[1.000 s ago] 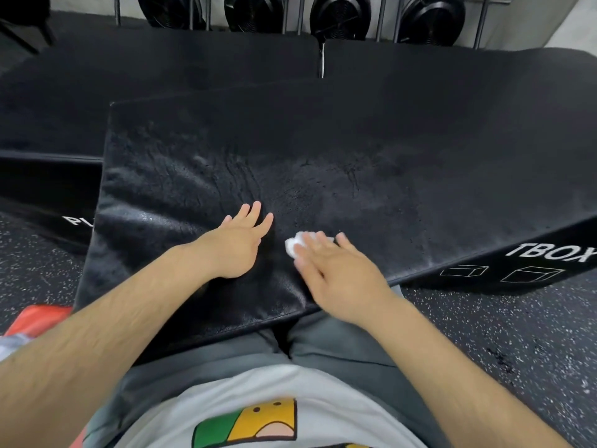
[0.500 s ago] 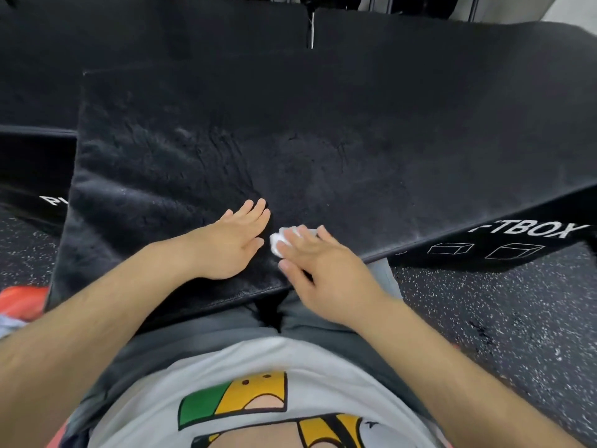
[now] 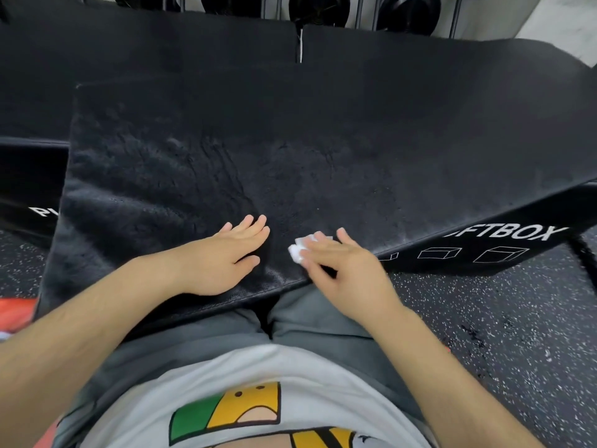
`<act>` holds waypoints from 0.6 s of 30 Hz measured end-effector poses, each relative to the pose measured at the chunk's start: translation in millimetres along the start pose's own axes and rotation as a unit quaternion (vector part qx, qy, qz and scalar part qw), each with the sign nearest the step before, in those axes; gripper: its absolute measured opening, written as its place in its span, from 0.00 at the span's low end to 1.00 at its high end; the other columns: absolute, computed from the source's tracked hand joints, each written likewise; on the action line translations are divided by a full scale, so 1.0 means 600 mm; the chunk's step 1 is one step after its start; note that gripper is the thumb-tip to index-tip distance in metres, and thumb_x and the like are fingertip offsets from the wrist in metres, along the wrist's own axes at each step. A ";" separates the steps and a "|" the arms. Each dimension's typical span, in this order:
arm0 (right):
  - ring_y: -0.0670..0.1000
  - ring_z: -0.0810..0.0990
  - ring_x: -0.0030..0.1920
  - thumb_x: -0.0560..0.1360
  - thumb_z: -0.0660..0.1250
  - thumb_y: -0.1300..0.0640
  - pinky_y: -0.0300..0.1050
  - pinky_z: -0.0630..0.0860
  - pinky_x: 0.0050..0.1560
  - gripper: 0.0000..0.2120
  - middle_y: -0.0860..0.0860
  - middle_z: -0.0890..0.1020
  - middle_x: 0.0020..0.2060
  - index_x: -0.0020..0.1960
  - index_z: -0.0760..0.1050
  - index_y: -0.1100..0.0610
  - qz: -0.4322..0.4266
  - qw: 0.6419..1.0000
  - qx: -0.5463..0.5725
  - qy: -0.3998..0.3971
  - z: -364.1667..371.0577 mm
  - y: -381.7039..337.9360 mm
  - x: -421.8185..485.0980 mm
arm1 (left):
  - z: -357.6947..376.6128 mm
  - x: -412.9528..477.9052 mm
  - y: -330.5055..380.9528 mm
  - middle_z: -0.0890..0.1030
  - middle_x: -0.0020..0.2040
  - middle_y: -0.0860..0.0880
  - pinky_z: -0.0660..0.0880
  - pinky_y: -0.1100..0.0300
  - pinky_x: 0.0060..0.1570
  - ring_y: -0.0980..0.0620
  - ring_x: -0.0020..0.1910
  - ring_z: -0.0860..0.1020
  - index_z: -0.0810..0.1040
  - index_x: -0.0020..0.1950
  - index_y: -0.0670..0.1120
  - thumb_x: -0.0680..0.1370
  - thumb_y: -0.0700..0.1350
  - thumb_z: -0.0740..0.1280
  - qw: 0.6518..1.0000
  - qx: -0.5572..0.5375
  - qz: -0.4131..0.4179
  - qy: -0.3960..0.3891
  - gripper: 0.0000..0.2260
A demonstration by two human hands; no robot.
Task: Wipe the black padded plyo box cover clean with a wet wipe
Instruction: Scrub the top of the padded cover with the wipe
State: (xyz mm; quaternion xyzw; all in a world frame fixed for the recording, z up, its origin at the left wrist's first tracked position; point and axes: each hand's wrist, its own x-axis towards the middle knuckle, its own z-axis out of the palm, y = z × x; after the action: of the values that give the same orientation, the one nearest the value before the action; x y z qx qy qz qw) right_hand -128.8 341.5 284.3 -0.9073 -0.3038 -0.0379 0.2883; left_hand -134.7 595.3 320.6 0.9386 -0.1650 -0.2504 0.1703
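Black cover (image 3: pixel 323 156) beneath flat left hand (image 3: pixel 223 257); right hand (image 3: pixel 349 270) flat-fingered on wet wipe (image 3: pixel 295 250).

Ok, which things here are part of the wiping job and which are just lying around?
Job: black padded cover; wet wipe, pressed under the right hand; left hand, flat on the cover.
Lying about: black discs behind; orange thing at far left.
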 end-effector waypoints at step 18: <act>0.41 0.74 0.57 0.76 0.72 0.63 0.39 0.74 0.57 0.10 0.37 0.84 0.51 0.51 0.86 0.50 0.046 0.990 0.063 0.119 -0.012 0.014 -0.004 | 0.020 0.018 0.040 0.39 0.81 0.56 0.34 0.77 0.65 0.62 0.78 0.37 0.43 0.82 0.47 0.86 0.41 0.50 0.999 -0.005 0.040 0.023 0.27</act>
State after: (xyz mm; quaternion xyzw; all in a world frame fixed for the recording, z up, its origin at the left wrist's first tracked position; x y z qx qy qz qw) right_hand -125.1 330.6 285.6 -0.8895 -0.2267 -0.1129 0.3803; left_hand -137.6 566.6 315.8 0.9361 -0.1971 -0.2226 0.1881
